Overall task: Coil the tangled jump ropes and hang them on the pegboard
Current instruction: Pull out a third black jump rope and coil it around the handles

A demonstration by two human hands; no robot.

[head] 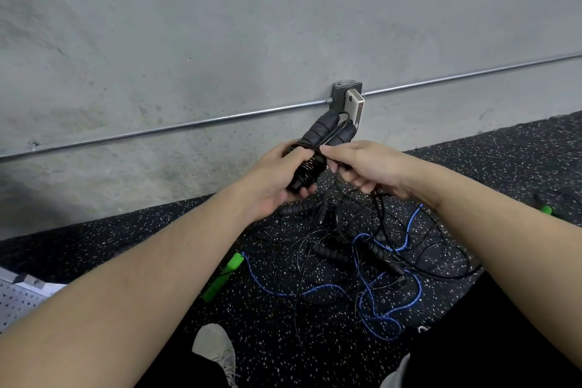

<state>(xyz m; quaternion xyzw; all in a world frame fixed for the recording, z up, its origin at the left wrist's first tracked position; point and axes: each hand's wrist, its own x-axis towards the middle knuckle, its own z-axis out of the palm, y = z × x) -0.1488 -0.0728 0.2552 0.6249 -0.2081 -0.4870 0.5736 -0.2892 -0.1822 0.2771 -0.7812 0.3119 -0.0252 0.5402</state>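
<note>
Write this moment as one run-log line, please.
left hand: grips paired black handles | right hand: pinches black cord | floor: tangled ropes remain

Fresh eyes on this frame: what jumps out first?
Centre frame, the left hand grips a pair of black handles with thin cord wound round them, while the right hand pinches the cord trailing down. Below on the speckled floor lies a tangle of black ropes, with a blue rope looping through it and a bright green handle at its left.
</note>
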